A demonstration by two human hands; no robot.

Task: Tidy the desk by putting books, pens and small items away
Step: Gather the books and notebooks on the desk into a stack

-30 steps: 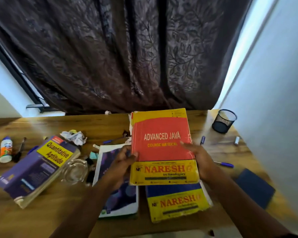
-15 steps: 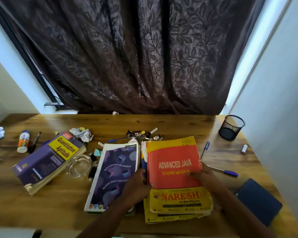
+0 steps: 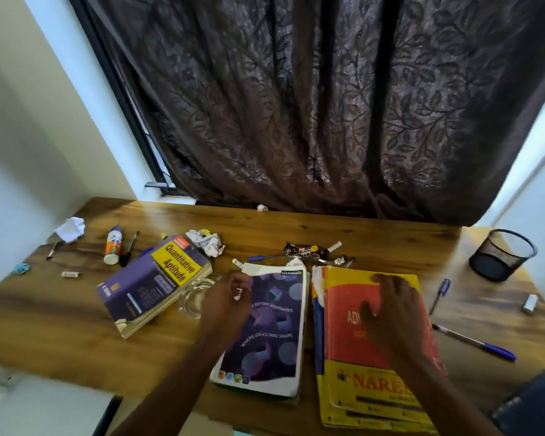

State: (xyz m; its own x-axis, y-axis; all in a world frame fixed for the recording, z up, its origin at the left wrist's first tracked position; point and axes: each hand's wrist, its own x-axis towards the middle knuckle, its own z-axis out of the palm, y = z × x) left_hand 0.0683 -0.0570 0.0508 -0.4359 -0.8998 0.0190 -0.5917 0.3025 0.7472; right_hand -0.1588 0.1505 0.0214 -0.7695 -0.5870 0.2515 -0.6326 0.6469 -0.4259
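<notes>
Covering red book (image 3: 343, 338) title: right hand (image 3: 394, 313).

1. A dark brown curtain (image 3: 328, 105) with a leaf pattern hangs behind the desk, its hem reaching the far edge.
2. A black window frame (image 3: 120, 96) runs slantwise along the curtain's left side.
3. A pale wall (image 3: 29, 121) stands to the left.
4. Another pale wall (image 3: 535, 190) stands to the right.
5. The wooden desk top (image 3: 60, 328) shows a brown grain with darker streaks.
</notes>
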